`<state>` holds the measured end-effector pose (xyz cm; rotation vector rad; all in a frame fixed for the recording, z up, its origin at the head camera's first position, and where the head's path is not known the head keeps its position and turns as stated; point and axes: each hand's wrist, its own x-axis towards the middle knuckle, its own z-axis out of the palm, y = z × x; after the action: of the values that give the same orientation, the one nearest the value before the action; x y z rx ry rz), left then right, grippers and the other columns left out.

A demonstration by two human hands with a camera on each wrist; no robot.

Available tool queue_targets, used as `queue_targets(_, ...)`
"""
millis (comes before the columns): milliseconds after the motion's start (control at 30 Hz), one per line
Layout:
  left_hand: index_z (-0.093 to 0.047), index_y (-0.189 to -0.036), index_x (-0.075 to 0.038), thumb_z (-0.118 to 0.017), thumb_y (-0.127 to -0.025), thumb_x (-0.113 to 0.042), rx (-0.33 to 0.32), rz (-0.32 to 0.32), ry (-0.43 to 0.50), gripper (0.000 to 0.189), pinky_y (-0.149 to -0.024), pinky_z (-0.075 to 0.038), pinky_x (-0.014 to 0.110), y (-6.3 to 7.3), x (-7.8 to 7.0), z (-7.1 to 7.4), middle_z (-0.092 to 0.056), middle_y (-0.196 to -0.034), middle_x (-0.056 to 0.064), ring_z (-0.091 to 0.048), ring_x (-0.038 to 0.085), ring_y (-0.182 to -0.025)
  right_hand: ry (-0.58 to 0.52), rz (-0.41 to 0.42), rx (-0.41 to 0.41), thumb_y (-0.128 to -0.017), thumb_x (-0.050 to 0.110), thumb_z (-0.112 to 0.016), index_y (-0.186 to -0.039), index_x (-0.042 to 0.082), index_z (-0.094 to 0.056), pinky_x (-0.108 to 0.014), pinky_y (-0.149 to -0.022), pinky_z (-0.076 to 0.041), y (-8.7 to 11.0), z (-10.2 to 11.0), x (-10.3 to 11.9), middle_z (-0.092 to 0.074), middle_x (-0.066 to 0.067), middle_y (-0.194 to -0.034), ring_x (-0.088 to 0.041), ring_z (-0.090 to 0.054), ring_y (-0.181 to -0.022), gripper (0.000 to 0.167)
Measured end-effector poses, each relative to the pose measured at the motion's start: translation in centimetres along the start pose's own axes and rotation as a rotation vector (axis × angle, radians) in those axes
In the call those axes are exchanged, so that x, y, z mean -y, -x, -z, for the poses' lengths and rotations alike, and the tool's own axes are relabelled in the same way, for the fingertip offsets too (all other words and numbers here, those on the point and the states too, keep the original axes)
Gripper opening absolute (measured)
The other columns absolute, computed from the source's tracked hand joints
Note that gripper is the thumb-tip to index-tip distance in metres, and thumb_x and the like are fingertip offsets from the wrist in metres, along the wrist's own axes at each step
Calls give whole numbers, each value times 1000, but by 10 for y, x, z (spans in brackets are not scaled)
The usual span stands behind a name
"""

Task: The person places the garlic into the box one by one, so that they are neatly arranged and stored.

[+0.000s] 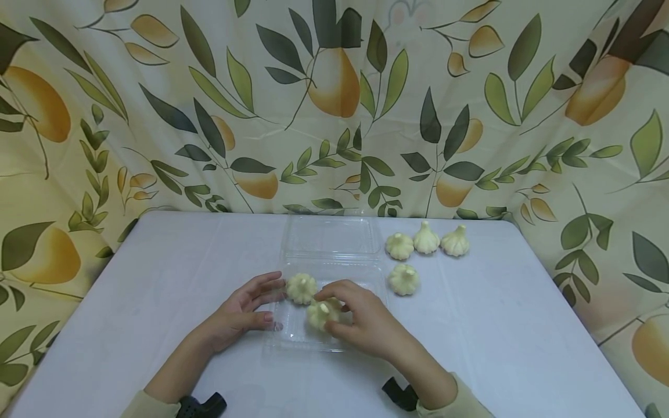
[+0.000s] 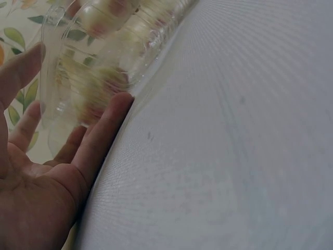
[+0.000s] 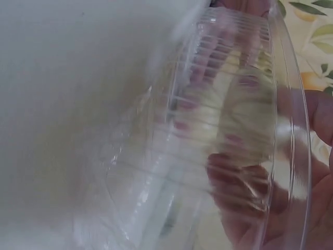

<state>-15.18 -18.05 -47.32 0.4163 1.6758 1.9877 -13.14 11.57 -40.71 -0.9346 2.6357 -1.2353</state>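
A person's right hand [image 1: 366,319] pinches a garlic bulb [image 1: 320,316] inside a clear container [image 1: 366,273]; the left hand [image 1: 245,307], fingers loose, holding nothing, flanks its left wall. A careless release could roll the bulb against a second bulb [image 1: 301,288], which blocks the far left. Beyond, an open lid [image 1: 331,235] lies back; four loose bulbs [image 1: 404,280] sit at right.

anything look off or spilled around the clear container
Nothing stands out. The clear container lies open, with one garlic bulb inside and a second bulb held by the right hand. The four bulbs to its right look whole. No spill shows, though the wrist views are too blurred for small marks.
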Motion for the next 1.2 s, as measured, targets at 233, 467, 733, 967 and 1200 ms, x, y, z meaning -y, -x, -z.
queue_targets(233, -23, -158, -11, -63, -90, 5, 3, 0, 0, 80, -92, -57, 42, 0, 0, 0, -25, -162, 13, -33, 33, -146, -2, -4, 11, -82, 12, -77, -122, 22, -64, -39, -89, -57, -4, -5, 2, -63, 8, -127, -13, -59, -117, 43)
queue_targets(467, -23, -158, -11, -62, -90, 7, 6, -7, 6, 80, -92, -57, 41, 0, 1, 1, -25, -161, 14, -32, 34, -146, -4, 4, 16, -82, 13, -77, -122, 22, -65, -37, -89, -56, -9, -9, 5, -64, 8, -125, -11, -59, -116, 43)
queue_targets(733, -23, -157, -10, -63, -90, 6, 13, -14, 9, 80, -92, -57, 41, 0, 2, 1, -24, -161, 15, -32, 33, -146, -8, 6, 15, -81, 14, -78, -122, 21, -64, -38, -90, -56, -13, -15, 7, -64, 6, -125, -12, -60, -115, 44)
queue_targets(967, -22, -157, -8, -62, -91, 6, 26, -25, 9, 79, -93, -56, 42, 0, 3, 2, -23, -161, 17, -34, 32, -145, -17, -3, 36, -82, 16, -77, -122, 22, -64, -37, -92, -55, -16, -21, 8, -64, 10, -122, -9, -60, -111, 43)
queue_targets(1200, -20, -157, -7, -60, -91, 8, 36, -40, 23, 79, -94, -55, 50, 0, 3, 2, -21, -161, 19, -34, 32, -144, 5, 10, 48, -82, 16, -76, -123, 22, -65, -36, -91, -55, -20, -27, 8, -65, 9, -121, -9, -60, -110, 43)
